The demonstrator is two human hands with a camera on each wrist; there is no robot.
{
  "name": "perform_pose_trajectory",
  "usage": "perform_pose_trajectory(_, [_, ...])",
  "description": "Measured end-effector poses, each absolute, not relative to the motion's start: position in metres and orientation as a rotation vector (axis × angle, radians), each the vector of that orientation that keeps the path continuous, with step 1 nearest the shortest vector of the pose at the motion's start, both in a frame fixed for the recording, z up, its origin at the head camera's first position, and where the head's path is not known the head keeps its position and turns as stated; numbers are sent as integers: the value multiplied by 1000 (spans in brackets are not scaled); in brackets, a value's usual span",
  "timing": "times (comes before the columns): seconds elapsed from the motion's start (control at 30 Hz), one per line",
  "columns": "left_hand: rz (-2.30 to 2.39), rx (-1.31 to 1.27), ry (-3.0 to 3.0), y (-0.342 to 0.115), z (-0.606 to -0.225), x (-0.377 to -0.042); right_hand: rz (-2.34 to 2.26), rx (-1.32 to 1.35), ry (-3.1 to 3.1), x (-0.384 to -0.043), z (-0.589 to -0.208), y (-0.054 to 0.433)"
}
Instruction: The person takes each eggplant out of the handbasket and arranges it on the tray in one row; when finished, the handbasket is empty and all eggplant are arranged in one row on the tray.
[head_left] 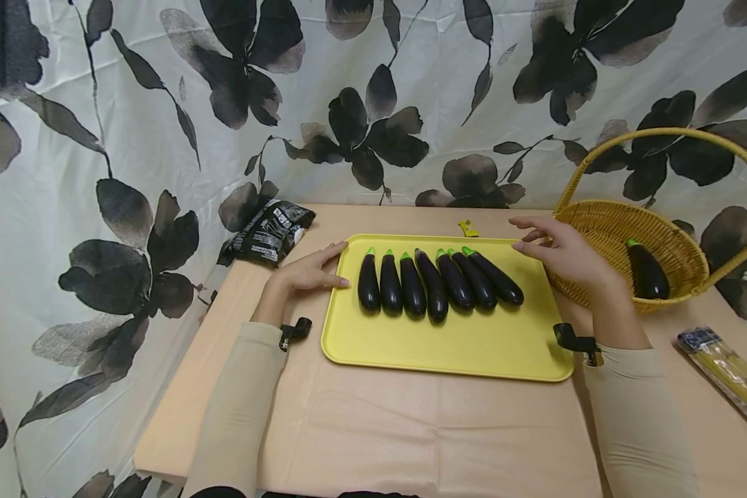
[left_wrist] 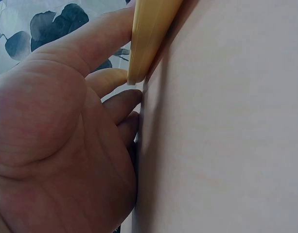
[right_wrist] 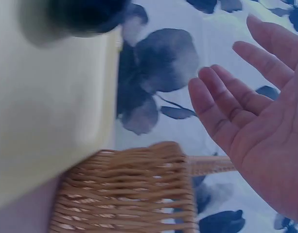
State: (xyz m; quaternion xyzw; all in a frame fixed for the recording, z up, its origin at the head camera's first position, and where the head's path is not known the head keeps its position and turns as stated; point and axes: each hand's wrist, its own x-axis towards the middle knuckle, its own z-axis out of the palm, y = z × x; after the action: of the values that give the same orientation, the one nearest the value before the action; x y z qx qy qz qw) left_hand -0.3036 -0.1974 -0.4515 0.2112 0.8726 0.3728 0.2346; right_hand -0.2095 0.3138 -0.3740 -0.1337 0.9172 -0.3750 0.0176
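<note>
A yellow tray (head_left: 448, 353) lies on the table, bearing a row of several dark purple eggplants (head_left: 436, 286) with green stems. My left hand (head_left: 308, 270) rests at the tray's left edge; the thumb touches the rim and the other fingers extend beside it. In the left wrist view, that hand (left_wrist: 56, 121) lies low against the tabletop. Over the tray's far right corner hovers my right hand (head_left: 566, 252), fingers loosely spread and holding nothing. Just right of it stands a wicker basket (head_left: 622, 225) with one eggplant (head_left: 647, 270) inside.
A black crinkled bag (head_left: 270, 230) sits at the table's far left corner. Behind the tray lies a small yellow piece (head_left: 468, 228). A flat package (head_left: 728, 377) is at the right. The basket's tall handle (head_left: 666, 131) arches upward before a floral curtain (head_left: 348, 62).
</note>
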Motion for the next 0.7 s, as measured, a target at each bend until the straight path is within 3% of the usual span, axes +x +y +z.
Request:
perform_pose_trajectory(0.43, [1034,574,2390,-197,-453,-303,-1260,-338,3083,-190,-348,327])
perform_pose_trajectory(0.7, [1022,575,2394,-197,-451,-303,-1143,-80,3183,-188,-349,356])
